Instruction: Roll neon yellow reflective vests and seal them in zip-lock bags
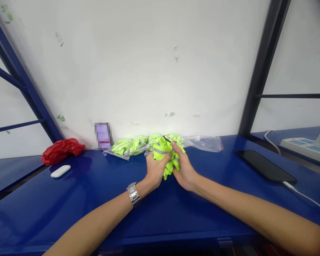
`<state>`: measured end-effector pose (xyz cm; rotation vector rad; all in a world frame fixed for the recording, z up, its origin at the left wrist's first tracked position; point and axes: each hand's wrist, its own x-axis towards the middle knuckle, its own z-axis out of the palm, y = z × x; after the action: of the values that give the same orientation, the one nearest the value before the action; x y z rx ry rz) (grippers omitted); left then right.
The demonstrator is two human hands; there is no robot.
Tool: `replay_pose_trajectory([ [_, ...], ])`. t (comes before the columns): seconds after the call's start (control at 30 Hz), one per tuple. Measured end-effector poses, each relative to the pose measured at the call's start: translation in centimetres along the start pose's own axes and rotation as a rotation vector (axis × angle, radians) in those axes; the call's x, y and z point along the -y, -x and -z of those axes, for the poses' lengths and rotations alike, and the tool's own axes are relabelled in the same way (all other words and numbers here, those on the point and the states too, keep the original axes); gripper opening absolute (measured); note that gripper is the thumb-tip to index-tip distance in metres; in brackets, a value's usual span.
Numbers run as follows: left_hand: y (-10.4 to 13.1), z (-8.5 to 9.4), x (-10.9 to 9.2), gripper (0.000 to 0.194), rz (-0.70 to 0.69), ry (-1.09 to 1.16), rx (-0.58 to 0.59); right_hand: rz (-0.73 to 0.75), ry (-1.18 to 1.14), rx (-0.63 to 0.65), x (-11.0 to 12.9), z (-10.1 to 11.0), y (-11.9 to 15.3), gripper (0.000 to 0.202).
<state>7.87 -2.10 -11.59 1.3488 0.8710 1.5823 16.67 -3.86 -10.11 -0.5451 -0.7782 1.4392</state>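
A bunched neon-yellow reflective vest (pixel 162 152) with grey bands is gripped between my two hands above the blue tabletop. My left hand (pixel 156 170) closes on its left side, thumb pressed into the cloth, and a silver watch sits on that wrist. From the right, my right hand (pixel 185 169) wraps the same bundle, thumb on top and fingers partly hidden behind it. Behind the hands, several neon-yellow bundles in clear bags (pixel 121 146) lie along the wall. A flat clear zip bag (pixel 206 143) rests to their right.
At the left are a crumpled red plastic bag (pixel 62 151) and a white earbud case (pixel 60 171). A purple pixelated phone-like object (pixel 103 136) leans on the wall. On the right lie a black phone (pixel 265 166) with a white cable and a power strip (pixel 306 145). Metal posts flank the blue table (pixel 96 192).
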Motion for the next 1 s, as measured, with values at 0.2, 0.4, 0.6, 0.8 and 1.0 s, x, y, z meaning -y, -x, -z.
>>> replay_pose_trajectory([
  [0.2,0.5,0.5,0.8,0.022,-0.293,-0.351,0.003,0.112,0.074,0.101,-0.5,0.0,0.2,0.043],
  [0.4,0.0,1.8,1.4,0.02,-0.645,-0.636,0.064,0.054,0.083,0.16,-0.6,-0.2,0.4,0.034],
  [0.6,-0.3,2.7,2.1,0.043,-0.807,-0.872,0.173,0.063,0.062,0.047,-1.1,-0.3,-0.4,0.022],
  [0.8,0.0,2.4,2.7,0.07,-0.85,-1.07,0.165,0.132,0.123,-0.031,-0.9,0.3,-1.3,0.02],
  [1.0,0.3,2.2,2.8,0.081,-0.788,-0.972,0.201,0.07,0.12,-0.038,-0.2,0.7,-1.4,0.019],
])
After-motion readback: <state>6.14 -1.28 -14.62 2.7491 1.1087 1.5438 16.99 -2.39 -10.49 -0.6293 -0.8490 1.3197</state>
